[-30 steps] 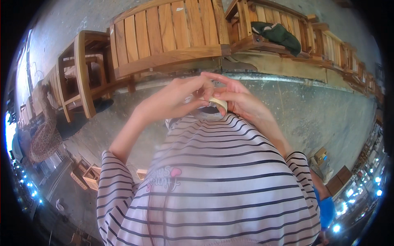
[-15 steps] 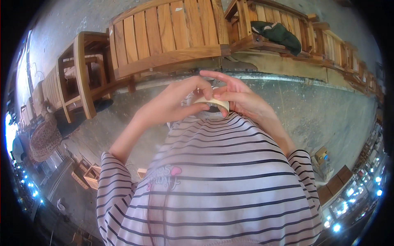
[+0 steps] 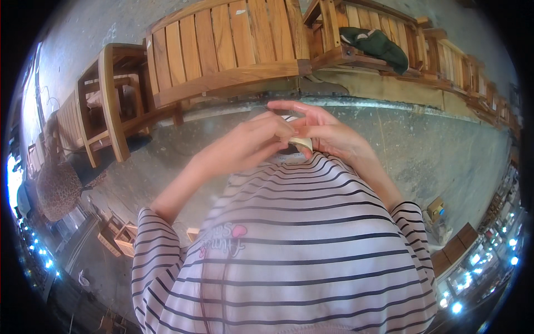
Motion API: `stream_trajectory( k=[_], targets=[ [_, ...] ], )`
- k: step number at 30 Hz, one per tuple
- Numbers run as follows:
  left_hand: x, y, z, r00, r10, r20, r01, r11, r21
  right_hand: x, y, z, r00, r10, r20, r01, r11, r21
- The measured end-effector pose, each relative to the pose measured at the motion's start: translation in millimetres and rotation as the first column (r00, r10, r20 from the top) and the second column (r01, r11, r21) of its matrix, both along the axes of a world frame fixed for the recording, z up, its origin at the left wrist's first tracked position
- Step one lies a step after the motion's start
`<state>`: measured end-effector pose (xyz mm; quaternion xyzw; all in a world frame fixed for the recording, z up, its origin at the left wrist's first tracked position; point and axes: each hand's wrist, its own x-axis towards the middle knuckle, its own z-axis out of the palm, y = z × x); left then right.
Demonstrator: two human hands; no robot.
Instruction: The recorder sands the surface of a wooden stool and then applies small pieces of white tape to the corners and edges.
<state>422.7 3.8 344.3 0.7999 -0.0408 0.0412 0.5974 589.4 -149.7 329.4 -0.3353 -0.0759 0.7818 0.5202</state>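
Note:
In front of my striped shirt, a cream roll of tape [image 3: 303, 143] sits between my two hands. My right hand [image 3: 331, 132] grips the roll from the right, with its index finger stretched out above. My left hand [image 3: 253, 140] is closed in a pinch at the roll's left edge and covers that side. Whether a loose tape end lies between its fingertips is hidden.
Beyond my hands stands a slatted wooden bench [image 3: 222, 42]. More wooden seats run off to the right, one with a dark green cloth [image 3: 378, 47] on it. A wooden frame [image 3: 111, 100] stands left. At far left is a person in a patterned top [image 3: 58, 189].
My left hand has closed up, its fingers bunching at the roll's left side and hiding more of it. My right hand has stayed nearly still. The person at far left has shifted slightly.

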Motion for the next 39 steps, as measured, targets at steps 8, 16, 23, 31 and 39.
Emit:
stream_trajectory(
  k=[8, 16, 23, 31, 39],
  targets=[
    [-2.7, -0.8, -5.3, 0.999, -0.003, 0.037, 0.003, 1.000, -0.016, -0.3, 0.4, 1.1, 1.000, -0.005, 0.006, 0.006, 0.999, -0.046],
    [0.9, -1.9, 6.2, 0.989, 0.122, 0.079, -0.124, 0.992, 0.020, -2.2, 3.5, 15.0, 0.994, -0.052, 0.096, 0.061, 0.994, -0.085],
    [3.2, 4.1, 29.1, 0.997, 0.076, -0.007, -0.073, 0.977, 0.199, -3.6, 4.2, 22.3, 0.978, -0.005, 0.208, 0.024, 0.996, -0.090],
    [2.2, 1.0, 35.8, 0.985, 0.115, -0.131, -0.103, 0.990, 0.099, -7.1, 3.4, 25.9, 0.968, -0.031, 0.249, 0.053, 0.995, -0.084],
    [-9.2, 2.9, 31.1, 0.942, 0.264, -0.206, -0.268, 0.963, 0.004, -7.4, -5.3, 35.1, 0.962, -0.132, 0.240, 0.145, 0.989, -0.035]
  ],
)
